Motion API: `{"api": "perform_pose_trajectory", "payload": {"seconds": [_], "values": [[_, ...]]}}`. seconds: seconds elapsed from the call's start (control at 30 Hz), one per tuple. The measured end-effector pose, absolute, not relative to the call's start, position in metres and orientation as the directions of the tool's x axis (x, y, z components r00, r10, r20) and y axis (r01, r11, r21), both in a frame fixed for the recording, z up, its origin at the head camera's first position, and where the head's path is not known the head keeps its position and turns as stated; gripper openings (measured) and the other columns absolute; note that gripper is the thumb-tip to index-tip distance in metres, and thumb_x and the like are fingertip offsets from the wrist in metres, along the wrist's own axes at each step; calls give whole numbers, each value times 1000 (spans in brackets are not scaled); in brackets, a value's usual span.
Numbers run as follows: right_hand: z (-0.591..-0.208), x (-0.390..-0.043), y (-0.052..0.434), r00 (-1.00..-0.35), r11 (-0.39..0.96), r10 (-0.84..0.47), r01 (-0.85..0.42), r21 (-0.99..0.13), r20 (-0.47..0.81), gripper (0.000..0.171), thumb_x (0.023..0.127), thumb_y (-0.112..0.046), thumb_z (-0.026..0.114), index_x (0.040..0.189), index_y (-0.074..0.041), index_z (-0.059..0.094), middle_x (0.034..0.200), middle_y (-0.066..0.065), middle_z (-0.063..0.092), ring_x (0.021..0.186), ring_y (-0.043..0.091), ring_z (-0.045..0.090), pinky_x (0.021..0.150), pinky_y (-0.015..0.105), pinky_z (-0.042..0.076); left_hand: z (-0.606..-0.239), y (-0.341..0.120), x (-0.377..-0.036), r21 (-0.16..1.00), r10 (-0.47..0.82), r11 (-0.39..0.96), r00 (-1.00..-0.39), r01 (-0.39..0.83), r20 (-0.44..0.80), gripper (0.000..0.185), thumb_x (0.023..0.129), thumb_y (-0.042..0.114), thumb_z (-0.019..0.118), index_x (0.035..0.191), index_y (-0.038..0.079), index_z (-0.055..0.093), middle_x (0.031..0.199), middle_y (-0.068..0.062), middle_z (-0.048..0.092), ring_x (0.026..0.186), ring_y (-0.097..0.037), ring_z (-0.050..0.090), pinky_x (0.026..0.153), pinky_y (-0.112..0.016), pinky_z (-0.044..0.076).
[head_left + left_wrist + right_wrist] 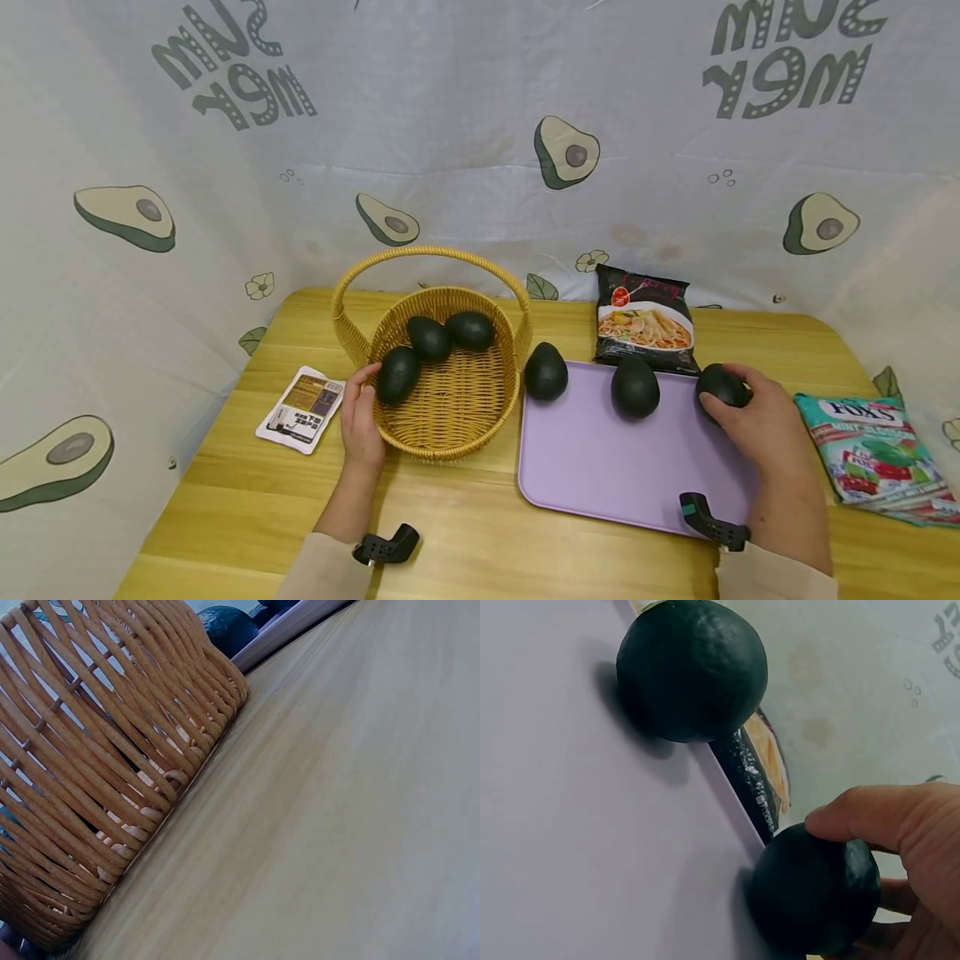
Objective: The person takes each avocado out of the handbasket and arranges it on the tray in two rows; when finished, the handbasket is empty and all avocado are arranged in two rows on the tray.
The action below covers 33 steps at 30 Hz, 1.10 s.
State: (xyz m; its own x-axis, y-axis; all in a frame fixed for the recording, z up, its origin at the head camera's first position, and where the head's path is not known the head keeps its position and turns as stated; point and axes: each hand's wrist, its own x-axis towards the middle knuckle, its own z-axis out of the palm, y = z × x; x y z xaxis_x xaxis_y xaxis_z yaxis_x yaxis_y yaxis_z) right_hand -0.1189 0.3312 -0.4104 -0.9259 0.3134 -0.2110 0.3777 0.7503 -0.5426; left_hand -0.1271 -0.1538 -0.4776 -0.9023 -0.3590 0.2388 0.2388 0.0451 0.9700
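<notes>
so the right hand [768,423], right side of the frame, has its thumb and fingers around a dark avocado [718,382] at the upper right corner of the purple tray [615,475]. two more avocados [635,387] sit along the tray's upper edge. the left hand [362,421], left of centre, is touching the left rim of the wicker basket [465,404], can't tell if it's really gripping. three others [431,340] lie inside. noodle packet [645,323] upper right, fox's bag [873,454] far right, all on the counter [450,525].
</notes>
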Motion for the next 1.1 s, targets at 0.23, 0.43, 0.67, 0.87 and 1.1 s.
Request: {"api": "perform_pose_trajectory", "payload": {"seconds": [0.23, 0.43, 0.67, 0.87, 1.1], "values": [[-415, -122, 328, -943, 772, 285, 333, -542, -173, 77, 98, -40, 62, 157, -1, 31, 154, 44, 26, 136, 65, 29, 103, 78, 33, -478, -154, -127, 969, -357, 43, -902, 244, 243, 41, 105, 10, 30, 133, -5, 57, 143, -21, 53, 142, -17, 39, 115, -22, 26], [-418, -122, 327, -945, 773, 296, 324, -545, -140, 75, 99, -35, 64, 158, -1, 31, 155, 41, 26, 137, 64, 29, 104, 77, 32, -478, -154, -127, 969, -359, 39, -902, 243, 241, 42, 104, 10, 31, 132, -5, 57, 143, -20, 53, 139, -12, 40, 114, -21, 27], [-418, -122, 327, -938, 765, 313, 340, -547, -146, 78, 98, -37, 64, 159, -2, 29, 156, 40, 26, 139, 63, 28, 104, 78, 32, -477, -154, -127, 972, -362, 36, -903, 234, 231, 42, 104, 10, 31, 132, -5, 57, 143, -20, 53, 143, -18, 38, 116, -25, 25], [-416, -123, 328, -935, 757, 316, 352, -551, -162, 79, 99, -40, 63, 160, -5, 27, 156, 42, 24, 137, 63, 27, 103, 78, 33, -477, -153, -127, 970, -364, 37, -901, 239, 236, 41, 104, 10, 31, 132, -5, 57, 142, -21, 54, 144, -21, 37, 117, -26, 24], [-415, -122, 329, -942, 770, 298, 331, -546, -152, 79, 99, -43, 62, 159, -4, 29, 154, 43, 26, 136, 64, 29, 102, 78, 33, -476, -153, -127, 971, -355, 26, -906, 237, 230, 41, 104, 9, 30, 133, -6, 56, 143, -21, 52, 146, -23, 35, 119, -32, 22]]}}
